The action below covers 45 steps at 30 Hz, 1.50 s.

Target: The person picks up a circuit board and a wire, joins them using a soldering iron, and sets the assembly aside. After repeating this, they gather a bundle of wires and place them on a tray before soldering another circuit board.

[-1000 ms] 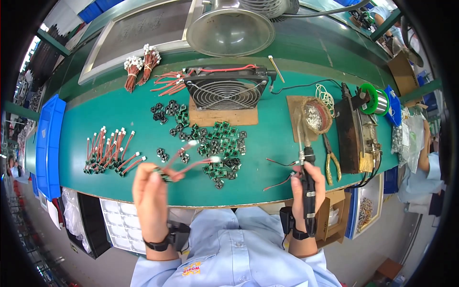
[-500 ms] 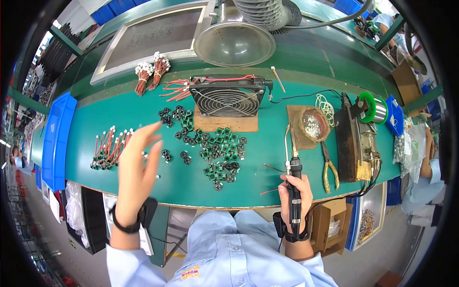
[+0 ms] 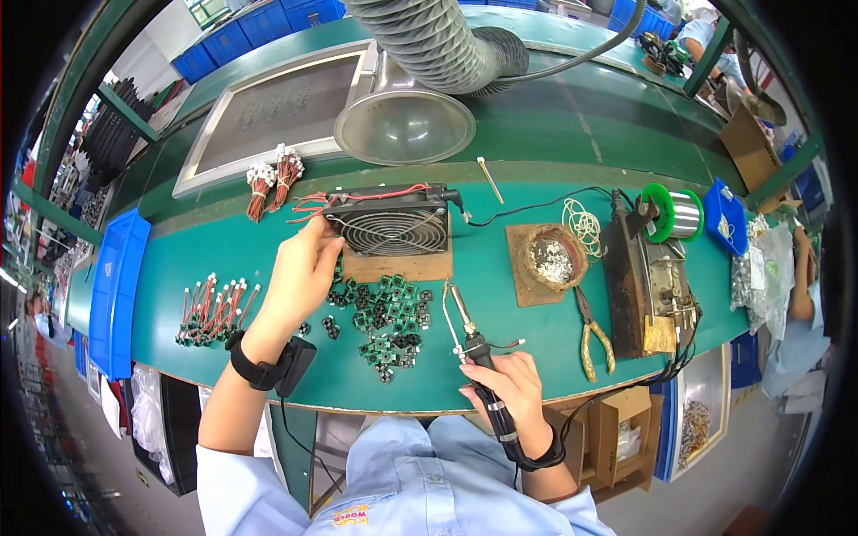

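My right hand (image 3: 511, 386) grips a black-handled soldering iron (image 3: 483, 357) with a thin metal tube along its shaft. Its tip points up and away, just right of a cluster of small green circuit boards with black parts (image 3: 391, 317). A short red wire with a white end (image 3: 509, 345) shows beside the iron. My left hand (image 3: 304, 268) is at the left edge of the black fan (image 3: 389, 228), its fingers curled in close to the loose red wires (image 3: 308, 207) that lie over the fan. What its fingertips hold, if anything, is hidden.
Boards with red wires (image 3: 214, 313) lie at left, beside a blue bin (image 3: 116, 295). Wire bundles (image 3: 273, 183) lie behind. At right are a round pot (image 3: 554, 257), pliers (image 3: 590, 339), a solder spool (image 3: 675, 214) and a soldering station (image 3: 639, 277). A metal hood (image 3: 407, 129) hangs beyond the fan.
My left hand has moved away from me and right, to the fan's left edge, its fingers curling in. The soldering iron has swung left, its tip now nearer the boards. The view has shifted.
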Tool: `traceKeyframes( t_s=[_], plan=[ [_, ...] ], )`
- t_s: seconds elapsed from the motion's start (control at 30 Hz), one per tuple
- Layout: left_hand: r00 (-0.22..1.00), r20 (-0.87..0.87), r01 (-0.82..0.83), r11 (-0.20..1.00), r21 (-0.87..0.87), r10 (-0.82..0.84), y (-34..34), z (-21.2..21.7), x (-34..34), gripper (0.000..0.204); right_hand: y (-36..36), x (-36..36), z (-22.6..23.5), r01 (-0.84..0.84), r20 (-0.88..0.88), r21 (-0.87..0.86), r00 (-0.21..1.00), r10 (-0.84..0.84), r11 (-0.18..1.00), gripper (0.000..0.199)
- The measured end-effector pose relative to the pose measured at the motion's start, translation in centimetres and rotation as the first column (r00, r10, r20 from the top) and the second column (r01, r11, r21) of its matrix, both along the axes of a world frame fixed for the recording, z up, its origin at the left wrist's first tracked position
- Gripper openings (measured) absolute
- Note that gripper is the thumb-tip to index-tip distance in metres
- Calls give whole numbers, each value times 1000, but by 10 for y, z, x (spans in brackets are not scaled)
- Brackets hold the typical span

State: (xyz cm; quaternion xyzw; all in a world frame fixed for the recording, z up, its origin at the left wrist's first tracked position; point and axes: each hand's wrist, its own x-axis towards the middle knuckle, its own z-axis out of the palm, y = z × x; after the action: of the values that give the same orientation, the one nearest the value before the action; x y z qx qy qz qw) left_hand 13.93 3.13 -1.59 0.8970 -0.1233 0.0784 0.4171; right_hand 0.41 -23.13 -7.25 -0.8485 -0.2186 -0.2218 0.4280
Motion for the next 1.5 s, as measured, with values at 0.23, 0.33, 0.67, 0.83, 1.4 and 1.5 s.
traceKeyframes(
  t_s=[0.23,0.33,0.67,0.83,1.4,1.5],
  plan=[
    [1000,-10,-8,1000,6,8,-1,2,-1,13,1,2,4,-21,-33,-31,999,20,999,39],
    [1000,-22,-2,1000,-4,1,-3,2,-2,15,1,3,2,-19,-19,-34,1000,19,999,39],
    [997,-21,76,997,33,-75,-17,4,-7,18,3,2,0,-17,30,-74,999,19,997,32],
    [993,-54,108,993,44,-105,-19,3,-8,18,3,-1,0,-16,16,-72,1000,18,997,32],
    [775,-100,606,687,401,-624,-95,-22,-100,20,-15,-29,-3,183,-201,317,972,-123,931,27],
    [794,-73,570,696,437,-604,-92,-18,-103,20,-10,-30,1,191,-206,190,967,-151,963,29]
  ],
)
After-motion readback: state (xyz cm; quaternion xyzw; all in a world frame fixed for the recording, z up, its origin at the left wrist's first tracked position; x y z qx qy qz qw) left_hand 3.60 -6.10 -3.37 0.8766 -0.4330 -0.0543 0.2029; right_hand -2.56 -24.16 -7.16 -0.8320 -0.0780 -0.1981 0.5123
